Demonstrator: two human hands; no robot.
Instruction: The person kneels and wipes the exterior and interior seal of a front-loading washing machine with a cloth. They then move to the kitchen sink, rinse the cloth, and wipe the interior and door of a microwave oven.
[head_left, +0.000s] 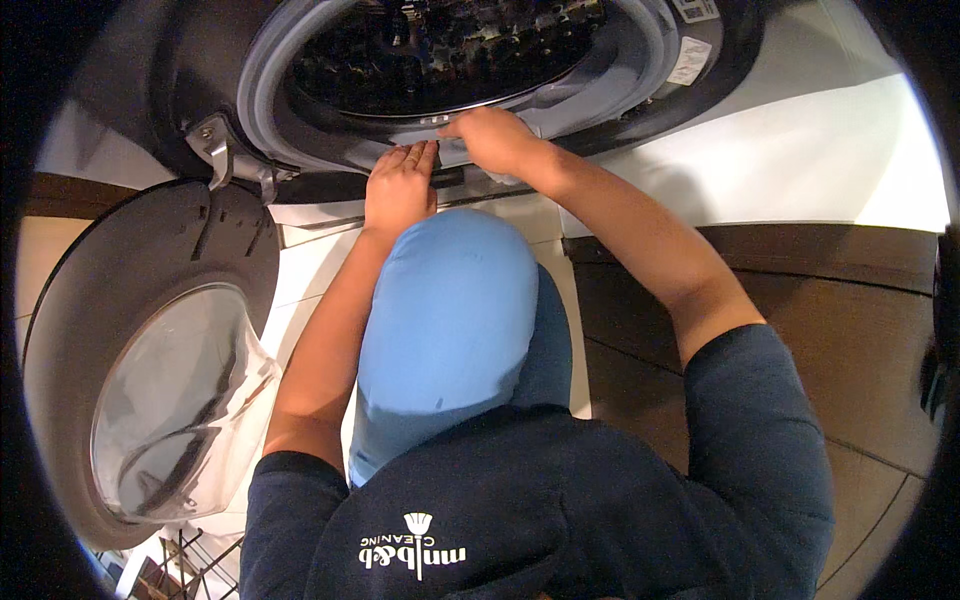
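In front of me stands a front-loading washing machine with its round door (67, 315) swung out to the left. My left hand (403, 184) lies on the lower part of the grey rubber door gasket (337, 142), fingers stretched and close together. Higher and to the right, my right hand (491, 142) is bent at the same gasket, its index finger touching near some small holes in the rubber. A piece of white cloth or paper (506, 178) shows below the right palm; most of it is hidden. Behind the gasket is the dark metal drum (450, 60).
The door's clear bowl-shaped glass (172, 405) faces up beside my left arm, below a metal hinge (220, 154). A black wire rack (187, 562) stands at the lower left. White panels (817, 157) and dark brown surfaces (637, 300) are on the right.
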